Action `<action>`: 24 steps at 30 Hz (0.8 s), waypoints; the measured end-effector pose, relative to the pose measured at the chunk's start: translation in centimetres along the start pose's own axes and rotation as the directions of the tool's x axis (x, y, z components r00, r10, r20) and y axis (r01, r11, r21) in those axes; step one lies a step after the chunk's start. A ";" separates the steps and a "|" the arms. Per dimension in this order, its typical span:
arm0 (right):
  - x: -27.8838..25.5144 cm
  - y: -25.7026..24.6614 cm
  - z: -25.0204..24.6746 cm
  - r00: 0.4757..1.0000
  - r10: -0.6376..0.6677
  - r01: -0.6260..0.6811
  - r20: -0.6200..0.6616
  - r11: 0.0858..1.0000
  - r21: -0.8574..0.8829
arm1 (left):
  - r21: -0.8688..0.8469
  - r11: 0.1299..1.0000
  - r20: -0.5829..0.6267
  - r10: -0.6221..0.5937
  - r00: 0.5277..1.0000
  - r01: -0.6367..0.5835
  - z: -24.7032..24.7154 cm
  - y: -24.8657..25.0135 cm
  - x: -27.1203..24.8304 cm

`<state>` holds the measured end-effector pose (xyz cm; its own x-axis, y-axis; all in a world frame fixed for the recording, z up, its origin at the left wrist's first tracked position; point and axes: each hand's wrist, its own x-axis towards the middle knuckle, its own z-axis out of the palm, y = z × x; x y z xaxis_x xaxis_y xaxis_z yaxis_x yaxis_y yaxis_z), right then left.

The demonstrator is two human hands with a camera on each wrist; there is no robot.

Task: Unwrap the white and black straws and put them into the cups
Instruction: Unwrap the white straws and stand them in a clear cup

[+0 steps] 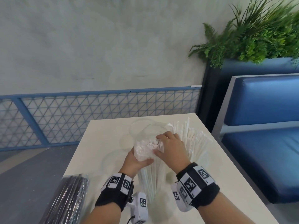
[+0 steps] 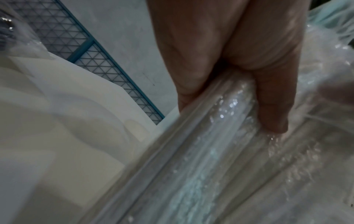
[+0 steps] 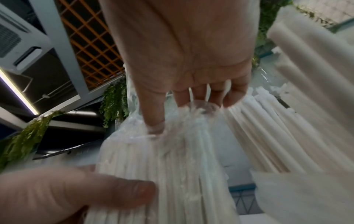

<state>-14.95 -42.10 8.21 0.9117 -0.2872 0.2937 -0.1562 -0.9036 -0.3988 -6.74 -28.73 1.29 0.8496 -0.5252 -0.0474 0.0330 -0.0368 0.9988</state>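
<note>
A bundle of white straws in clear plastic wrap stands upright on the table's near middle. My left hand grips the bundle just below its top from the left; the left wrist view shows its fingers curled round the wrapped bundle. My right hand sits on the bundle's top. Its thumb and fingers pinch the bunched wrap over the straws. A wrapped pack of black straws lies at the table's near left edge.
Loose white straws fan out of a clear cup just right of my hands, close to the right wrist. Empty clear cups stand behind the bundle. The white table ends near a blue bench on the right.
</note>
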 end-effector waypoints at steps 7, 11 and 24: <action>-0.8 0.8 0.4 0.990 0.068 -0.111 0.125 0.920 0.376 | -0.063 0.997 -0.002 0.044 0.999 -0.044 -0.2 -0.2 -0.1; -1.5 1.0 2.0 0.985 0.134 -0.173 0.111 0.831 0.528 | -0.107 0.994 0.019 0.039 0.999 -0.037 -0.5 -0.2 -0.2; -1.3 0.6 5.0 0.951 0.301 -0.285 0.075 0.752 0.594 | -0.062 0.998 0.022 0.033 0.999 -0.032 0.0 0.1 -0.2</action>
<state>-14.35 -40.70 3.21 0.8481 -0.5214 0.0940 -0.1515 -0.4087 -0.9000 -6.93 -28.58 1.36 0.8382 -0.5451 -0.0146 0.0388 0.0329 0.9987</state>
